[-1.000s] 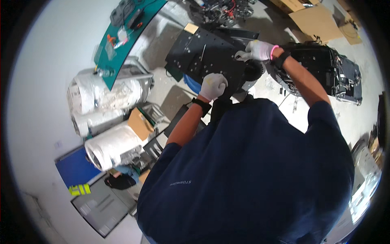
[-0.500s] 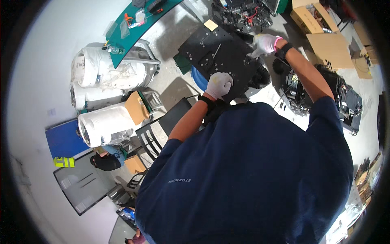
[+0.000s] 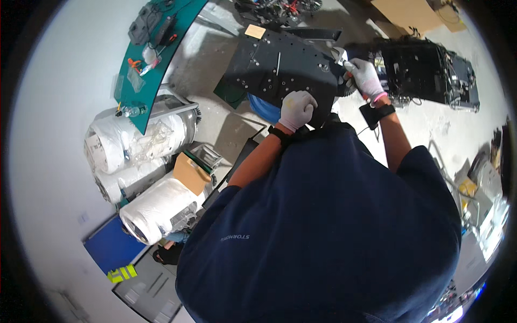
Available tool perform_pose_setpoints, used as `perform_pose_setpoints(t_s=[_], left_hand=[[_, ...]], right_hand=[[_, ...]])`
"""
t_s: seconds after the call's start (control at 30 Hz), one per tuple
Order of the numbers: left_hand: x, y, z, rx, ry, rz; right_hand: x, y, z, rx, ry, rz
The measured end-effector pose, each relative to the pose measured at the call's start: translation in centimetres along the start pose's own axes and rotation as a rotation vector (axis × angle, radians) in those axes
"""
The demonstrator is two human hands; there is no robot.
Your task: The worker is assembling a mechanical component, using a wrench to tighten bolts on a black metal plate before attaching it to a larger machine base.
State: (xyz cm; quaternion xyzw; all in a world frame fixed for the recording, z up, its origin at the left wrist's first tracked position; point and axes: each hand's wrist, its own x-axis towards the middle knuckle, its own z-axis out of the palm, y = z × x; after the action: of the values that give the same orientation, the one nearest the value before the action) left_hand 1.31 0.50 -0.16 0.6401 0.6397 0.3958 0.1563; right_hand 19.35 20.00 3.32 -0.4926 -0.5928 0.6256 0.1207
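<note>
Whereas half a second ago it reached over the far right corner, the right hand in a white knit glove with a pink cuff (image 3: pixel 365 79) is now just outside the right edge of the flat black perforated panel (image 3: pixel 301 63), and a silver metal wrench (image 3: pixel 341 59) has come into sight. Its fingers are curled shut around the wrench, whose head points far and left over the panel's edge; whether they touch cannot be told. The left hand in a plain white glove (image 3: pixel 298 109) stays at the panel's near edge, its fingers folded into a fist; whether they enclose anything is hidden. On the panel lie a slim silver-shafted screwdriver (image 3: pixel 278 63) near the middle and, at the far left corner, a beige rectangular block (image 3: pixel 254 31).
</note>
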Motion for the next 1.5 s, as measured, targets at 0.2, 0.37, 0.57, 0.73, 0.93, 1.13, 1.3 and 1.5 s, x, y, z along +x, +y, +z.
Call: perform_pose_setpoints(t_s=[0.2,0.37,0.57,0.73,0.93,1.13,1.3,1.5], left_hand=[[-0.4,-1.5,-0.3,-0.096,-0.090,0.125],[-0.7,-1.9,-1.0,-0.211,-0.066,0.258],[-0.8,-2.5,-1.0,-0.271,-0.117,0.299],[-0.7,-2.5,-1.3,-0.322,-0.108,0.275],[-0.6,-3.2,-1.2,-0.360,-0.120,0.278],[-0.5,-3.0,-1.4,-0.338,-0.116,0.284],[-0.4,-3.0,-1.6,-0.387,-0.134,0.276],[-0.6,-3.6,-1.6,-0.408,-0.128,0.249]], right_hand=[[-6.5,0.8,6.5,0.162,0.219,0.179],[-7.8,0.4,9.5,0.268,0.259,0.192],[-7.3,0.6,11.5,0.426,0.300,0.175],[-6.2,1.5,12.2,0.487,0.349,0.136],[-5.4,2.1,13.0,0.542,0.418,0.163],[-4.9,2.1,13.4,0.459,0.509,0.154],[-3.9,3.4,12.9,0.455,0.495,0.130],[-3.7,2.3,13.5,0.558,0.450,0.137]])
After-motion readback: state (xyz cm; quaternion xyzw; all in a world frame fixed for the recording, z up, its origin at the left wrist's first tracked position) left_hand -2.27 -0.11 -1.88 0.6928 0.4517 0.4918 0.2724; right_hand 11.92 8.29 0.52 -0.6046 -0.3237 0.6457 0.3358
